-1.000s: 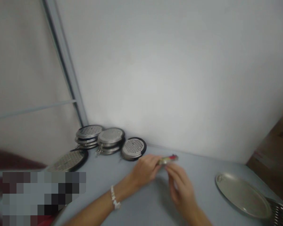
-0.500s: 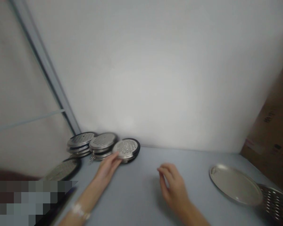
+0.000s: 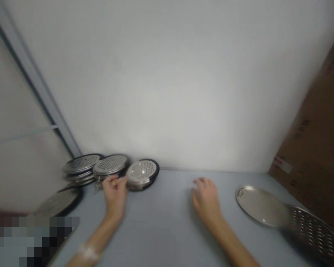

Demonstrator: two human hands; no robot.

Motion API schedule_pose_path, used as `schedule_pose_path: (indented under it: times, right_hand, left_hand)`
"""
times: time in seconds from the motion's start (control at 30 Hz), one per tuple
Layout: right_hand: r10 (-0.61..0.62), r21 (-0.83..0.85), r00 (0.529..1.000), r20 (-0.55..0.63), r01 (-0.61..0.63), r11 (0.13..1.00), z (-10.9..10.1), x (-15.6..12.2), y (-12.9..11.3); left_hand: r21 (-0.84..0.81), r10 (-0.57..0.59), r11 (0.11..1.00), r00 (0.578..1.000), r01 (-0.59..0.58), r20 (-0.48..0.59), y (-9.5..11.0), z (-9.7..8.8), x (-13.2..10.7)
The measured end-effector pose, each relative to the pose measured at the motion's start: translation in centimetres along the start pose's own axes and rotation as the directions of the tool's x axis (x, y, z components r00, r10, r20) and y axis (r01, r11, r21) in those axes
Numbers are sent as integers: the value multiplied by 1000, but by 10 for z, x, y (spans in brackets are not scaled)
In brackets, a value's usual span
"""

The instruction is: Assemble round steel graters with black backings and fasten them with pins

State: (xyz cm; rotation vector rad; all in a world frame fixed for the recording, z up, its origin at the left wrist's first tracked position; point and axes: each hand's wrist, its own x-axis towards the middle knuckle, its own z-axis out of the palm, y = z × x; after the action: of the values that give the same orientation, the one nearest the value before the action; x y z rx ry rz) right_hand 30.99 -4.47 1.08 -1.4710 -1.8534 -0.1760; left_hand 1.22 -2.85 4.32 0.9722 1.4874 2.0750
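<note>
left hand (image 3: 114,195) touching perforated steel lids (image 3: 110,165) | right hand (image 3: 206,198) open over grey table (image 3: 156,237) | steel tray (image 3: 260,205) farther right

Both bare arms reach forward from the bottom of the view; the left forearm (image 3: 96,237) rises from about 7 o'clock and narrows into a slightly bent wrist; the left hand (image 3: 114,195) sits at about 8 o'clock from the view's centre, its back upward; its fingers (image 3: 111,181) bunch towards the thumb, a little blurred, so any grip cannot be told; the right forearm (image 3: 233,244) comes in from about 5 o'clock; the right hand (image 3: 206,198) stands well apart from the left, palm down, with its fingers (image 3: 200,181) loosely spread and curved towards 11 o'clock.
</note>
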Motion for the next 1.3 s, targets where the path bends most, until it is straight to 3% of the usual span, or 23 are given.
schedule_pose_path:
  times: [0.07, 0.13, 0.27, 0.47, 0.53, 0.63, 0.77, 0.87, 0.97, 1.1, 1.2, 1.3]
  right_hand:
    - [192, -225, 981, 41, -178, 958, -2, 7, 20]
    - [383, -394, 923, 46, -335, 856, -5, 11, 42]
    - [584, -508, 811, 47, -484, 712, -19, 16, 86]
    - [760, -524, 647, -67, -671, 525, -67, 11, 141]
    - [774, -542, 626, -94, -684, 487, -87, -3, 159]
    - [761, -580, 628, -160, -684, 443, -118, -38, 187]
    - [787, -595, 586, -192, -707, 382, -148, -87, 212]
    - [781, -595, 607, -147, -685, 420, -150, -101, 210]
    - [758, -587, 648, -74, -643, 492, -137, -92, 191]
    - [723, -555, 687, 67, -577, 599, -114, -62, 163]
    - [699, -507, 692, 181, -543, 669, -99, -40, 150]
    - [695, -467, 690, 202, -556, 688, -82, -22, 139]
  left_hand:
    - [-18, 143, 990, 984, -142, 106, 5, 8, -9]
    - [21, 178, 982, 964, -186, 196, 12, 19, -21]
    - [115, 260, 945, 914, -308, 313, 13, 39, -43]
    - [166, 381, 821, 741, -546, 553, -6, 36, -64]
    - [167, 388, 793, 696, -586, 604, -8, 31, -67]
    - [182, 366, 785, 679, -592, 636, -5, 28, -70]
    - [196, 262, 813, 646, -548, 717, -2, 31, -76]
    - [194, 166, 833, 568, -518, 806, -3, 34, -80]
    - [213, 99, 834, 519, -508, 849, -6, 36, -80]
    - [249, 47, 843, 527, -476, 848, -9, 38, -75]
    - [269, 17, 849, 531, -455, 847, -11, 39, -73]
    - [284, -2, 848, 533, -447, 846, -13, 39, -74]
